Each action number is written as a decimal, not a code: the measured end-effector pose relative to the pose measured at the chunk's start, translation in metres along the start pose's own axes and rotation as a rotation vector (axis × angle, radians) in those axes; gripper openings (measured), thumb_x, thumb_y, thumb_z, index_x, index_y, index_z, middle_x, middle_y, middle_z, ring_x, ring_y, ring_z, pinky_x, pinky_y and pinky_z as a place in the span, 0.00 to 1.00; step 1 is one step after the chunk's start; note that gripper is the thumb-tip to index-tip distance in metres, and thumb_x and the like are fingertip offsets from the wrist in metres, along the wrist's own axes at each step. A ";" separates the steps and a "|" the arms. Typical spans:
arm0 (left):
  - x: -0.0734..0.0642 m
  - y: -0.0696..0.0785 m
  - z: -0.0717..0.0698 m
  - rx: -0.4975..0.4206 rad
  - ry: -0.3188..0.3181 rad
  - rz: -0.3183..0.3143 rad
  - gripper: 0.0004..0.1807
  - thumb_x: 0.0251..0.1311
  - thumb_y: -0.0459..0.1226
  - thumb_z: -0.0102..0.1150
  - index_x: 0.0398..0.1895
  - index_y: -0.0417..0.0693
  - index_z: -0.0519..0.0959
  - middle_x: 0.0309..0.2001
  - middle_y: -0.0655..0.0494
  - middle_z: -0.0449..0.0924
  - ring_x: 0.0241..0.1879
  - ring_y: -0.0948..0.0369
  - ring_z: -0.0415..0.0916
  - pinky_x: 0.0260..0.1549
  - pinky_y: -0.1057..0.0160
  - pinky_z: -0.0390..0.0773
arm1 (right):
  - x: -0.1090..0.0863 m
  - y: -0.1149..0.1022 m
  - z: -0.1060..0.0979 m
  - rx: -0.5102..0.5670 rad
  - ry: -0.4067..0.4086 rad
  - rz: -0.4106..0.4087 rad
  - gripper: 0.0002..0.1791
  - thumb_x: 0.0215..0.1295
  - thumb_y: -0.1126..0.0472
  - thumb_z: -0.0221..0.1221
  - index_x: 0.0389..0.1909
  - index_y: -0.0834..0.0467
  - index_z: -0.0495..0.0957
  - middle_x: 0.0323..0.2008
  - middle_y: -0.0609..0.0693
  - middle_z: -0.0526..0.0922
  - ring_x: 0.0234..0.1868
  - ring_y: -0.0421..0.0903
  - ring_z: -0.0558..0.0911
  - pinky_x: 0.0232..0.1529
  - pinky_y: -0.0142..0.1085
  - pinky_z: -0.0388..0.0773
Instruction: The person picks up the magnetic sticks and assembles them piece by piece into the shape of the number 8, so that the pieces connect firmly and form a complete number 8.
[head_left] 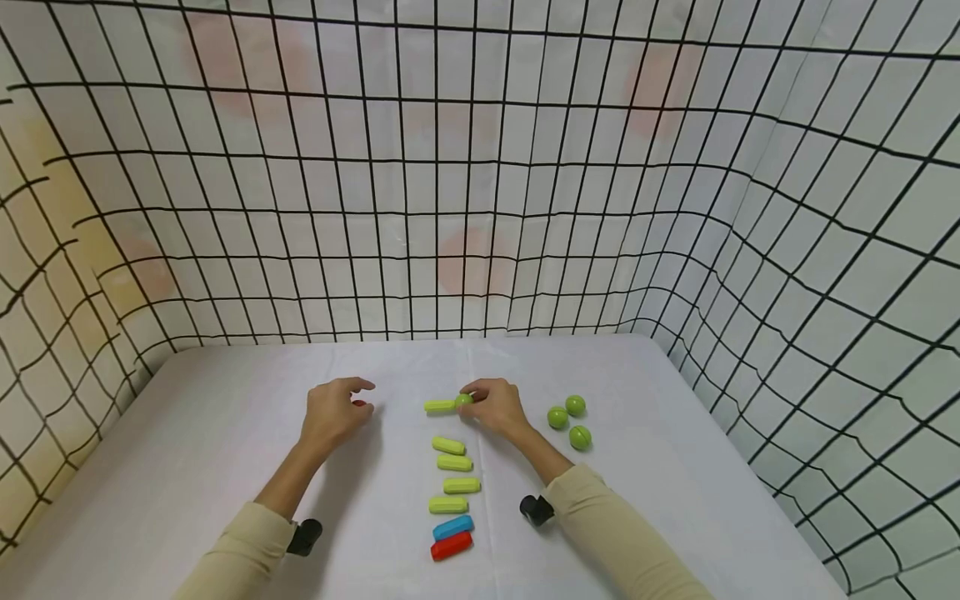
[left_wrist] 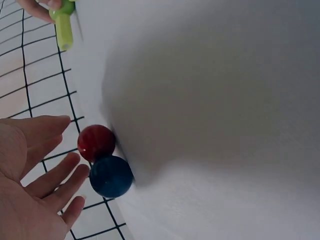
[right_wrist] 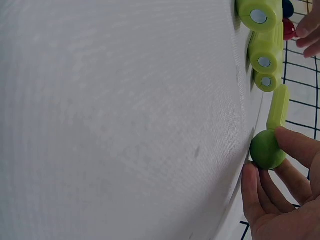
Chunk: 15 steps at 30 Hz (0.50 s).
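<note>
Right hand (head_left: 497, 407) pinches a smooth green ball (head_left: 463, 401), a faceted lime rod (head_left: 438, 407) pointing lengthwise left from it; left hand (head_left: 332, 412), fingers parted, beside a glossy red ball (left_wrist: 96, 142)

A smooth, plastic-like finish is noted on the rods (head_left: 461, 485); pale, metal-like discs (right_wrist: 258, 16) are seen set in the rod ends. The red ball (left_wrist: 96, 142) is judged glossy; the green ball (right_wrist: 266, 151) and blue ball (left_wrist: 111, 177) are found smooth, with a softer sheen. A matt, cloth-like weave is observed on the table cover (right_wrist: 125, 125). Matt cloth is seen in the sleeves (head_left: 637, 533). Whether the grid (head_left: 474, 31) is wire or cord cannot be told.
</note>
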<state>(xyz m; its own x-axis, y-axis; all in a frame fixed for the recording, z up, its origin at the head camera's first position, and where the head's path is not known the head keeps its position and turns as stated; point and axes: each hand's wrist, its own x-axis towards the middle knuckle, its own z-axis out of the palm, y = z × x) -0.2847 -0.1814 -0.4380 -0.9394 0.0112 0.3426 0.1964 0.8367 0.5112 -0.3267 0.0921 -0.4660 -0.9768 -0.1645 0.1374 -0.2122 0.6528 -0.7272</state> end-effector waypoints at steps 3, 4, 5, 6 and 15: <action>-0.001 -0.003 -0.003 0.006 -0.022 -0.014 0.15 0.53 0.31 0.63 0.45 0.42 0.88 0.43 0.39 0.88 0.35 0.50 0.79 0.47 0.45 0.70 | 0.000 -0.001 -0.001 0.004 0.001 -0.002 0.13 0.55 0.60 0.72 0.42 0.54 0.89 0.40 0.53 0.89 0.43 0.49 0.85 0.46 0.44 0.81; -0.001 -0.004 -0.004 0.005 -0.034 -0.022 0.16 0.53 0.32 0.63 0.46 0.42 0.87 0.45 0.38 0.88 0.35 0.49 0.79 0.48 0.44 0.69 | 0.000 -0.001 -0.001 0.006 0.001 -0.002 0.13 0.55 0.60 0.72 0.42 0.54 0.89 0.40 0.53 0.89 0.43 0.49 0.85 0.46 0.44 0.81; -0.001 -0.005 -0.005 0.003 -0.047 -0.029 0.16 0.54 0.33 0.64 0.47 0.42 0.87 0.45 0.38 0.87 0.36 0.48 0.79 0.51 0.42 0.69 | 0.000 -0.001 -0.001 0.007 0.001 -0.003 0.13 0.55 0.60 0.73 0.42 0.54 0.89 0.40 0.53 0.89 0.43 0.48 0.85 0.46 0.44 0.81; -0.001 -0.006 -0.006 -0.001 -0.059 -0.038 0.16 0.55 0.34 0.65 0.47 0.41 0.87 0.46 0.38 0.87 0.38 0.47 0.80 0.52 0.40 0.68 | 0.000 -0.001 -0.001 0.007 0.001 -0.004 0.13 0.55 0.60 0.73 0.42 0.54 0.89 0.40 0.53 0.89 0.43 0.48 0.85 0.46 0.44 0.81; -0.004 -0.015 -0.008 0.011 -0.130 -0.069 0.18 0.56 0.38 0.69 0.50 0.42 0.86 0.44 0.41 0.89 0.37 0.48 0.78 0.49 0.42 0.67 | 0.001 0.001 -0.001 0.015 0.003 -0.006 0.13 0.55 0.59 0.73 0.43 0.54 0.89 0.40 0.53 0.90 0.43 0.49 0.86 0.46 0.45 0.81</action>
<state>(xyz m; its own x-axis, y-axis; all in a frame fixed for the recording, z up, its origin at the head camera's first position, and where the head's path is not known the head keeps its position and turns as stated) -0.2814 -0.1980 -0.4408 -0.9791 0.0240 0.2018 0.1280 0.8441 0.5207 -0.3278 0.0928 -0.4658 -0.9755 -0.1659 0.1442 -0.2178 0.6403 -0.7366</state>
